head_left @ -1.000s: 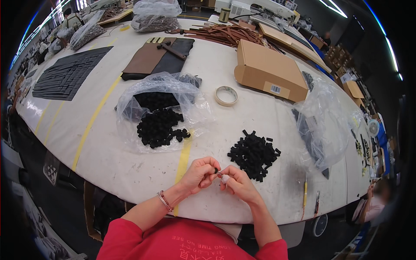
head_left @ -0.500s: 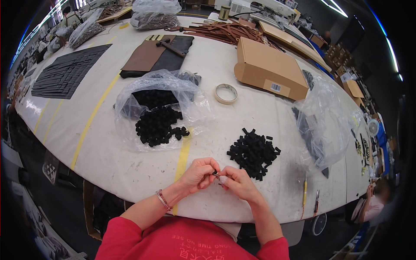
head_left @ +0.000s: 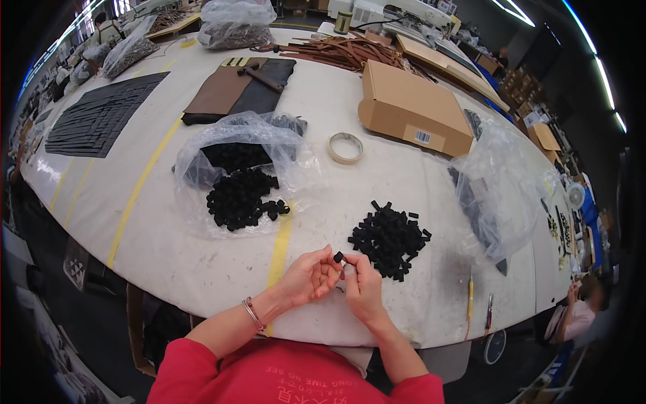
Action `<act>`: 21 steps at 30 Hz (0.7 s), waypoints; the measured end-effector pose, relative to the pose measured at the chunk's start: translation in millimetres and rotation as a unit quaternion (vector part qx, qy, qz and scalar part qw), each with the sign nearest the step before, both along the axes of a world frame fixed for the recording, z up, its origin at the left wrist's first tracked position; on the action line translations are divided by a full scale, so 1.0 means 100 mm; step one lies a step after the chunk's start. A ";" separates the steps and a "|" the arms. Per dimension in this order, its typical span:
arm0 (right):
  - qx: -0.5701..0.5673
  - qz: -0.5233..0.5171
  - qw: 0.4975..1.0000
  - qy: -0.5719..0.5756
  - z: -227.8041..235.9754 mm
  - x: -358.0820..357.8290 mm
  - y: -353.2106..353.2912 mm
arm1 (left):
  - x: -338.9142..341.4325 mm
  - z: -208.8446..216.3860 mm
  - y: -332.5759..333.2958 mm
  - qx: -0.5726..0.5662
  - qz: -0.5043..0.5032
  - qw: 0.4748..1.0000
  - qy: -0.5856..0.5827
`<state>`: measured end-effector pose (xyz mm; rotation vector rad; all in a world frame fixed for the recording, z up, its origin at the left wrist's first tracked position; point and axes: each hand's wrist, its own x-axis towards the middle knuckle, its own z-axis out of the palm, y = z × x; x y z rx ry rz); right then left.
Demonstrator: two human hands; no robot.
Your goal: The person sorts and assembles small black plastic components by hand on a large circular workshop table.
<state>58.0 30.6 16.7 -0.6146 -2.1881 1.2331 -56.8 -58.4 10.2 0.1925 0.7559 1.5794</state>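
Clock dirs. taken from the hands, 12 = far side of table.

A small, short black fabric-like piece [head_left: 338,256] is held up at the fingertips of the R hand [head_left: 363,288], just above the white-covered table [head_left: 222,269]. Thumb & index of R hand are pinched tog.; a thin bit is glimpsed btwn them, too small to be identified. A whitish wrap [head_left: 349,269] is worn on one R digit. The L hand [head_left: 311,277] is held loosely cupped, fingers half curled, right beside the piece; whether the piece is touched by it can't be told. A bracelet [head_left: 253,314] is worn on the L wrist.

At 2 o'clock, nearby, a loose heap of short black pieces [head_left: 388,239] is seen. At 10–11, more black pieces [head_left: 242,198] are spilled from a clear plastic bag [head_left: 195,155]. A beige tape roll [head_left: 345,160] is placed at 12, w/ a brown cardboard box [head_left: 414,108] at 1. At 2, farther off, a 2nd clear plastic bag [head_left: 508,202] is seen. At 3–4, a yellow-handled slim tool [head_left: 471,303] & a dark slim tool [head_left: 489,316] are laid side by side, apart. At 11, a dark hammer [head_left: 266,79] is rested on brown & black sheets [head_left: 222,91].
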 end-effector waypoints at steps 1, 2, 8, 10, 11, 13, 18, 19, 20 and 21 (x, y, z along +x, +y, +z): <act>0.078 -0.003 0.997 0.003 -0.03 0.01 0.00 | 0.00 0.00 0.00 0.014 -0.052 0.997 -0.055; 0.155 -0.006 0.988 0.006 -0.05 0.02 0.01 | 0.00 -0.03 0.01 0.018 -0.054 0.996 -0.075; -0.392 0.047 0.910 0.123 -0.02 0.03 -0.09 | 0.05 0.16 -0.07 -0.008 0.009 0.997 -0.075; -0.421 0.073 0.900 0.087 0.06 0.05 -0.07 | 0.05 0.20 -0.12 -0.023 0.019 0.998 -0.050; -0.450 0.100 0.886 0.051 0.11 0.05 -0.04 | 0.03 0.21 -0.14 -0.037 0.031 0.999 -0.025; -0.102 0.006 0.994 -0.036 0.09 0.08 0.15 | -0.14 0.16 -0.14 -0.059 0.086 0.994 -0.033; 0.118 -0.188 0.959 -0.173 0.20 0.24 0.73 | -0.64 0.07 -0.29 -0.056 0.249 0.962 -0.093; 0.137 -0.180 0.953 -0.203 0.14 0.23 0.79 | -0.68 0.05 -0.30 -0.039 0.264 0.957 -0.112; 0.137 -0.179 0.953 -0.202 0.10 0.23 0.82 | -0.65 0.06 -0.29 -0.042 0.252 0.962 -0.102; 0.125 -0.169 0.955 -0.211 0.09 0.23 0.84 | -0.61 0.09 -0.28 -0.040 0.253 0.961 -0.102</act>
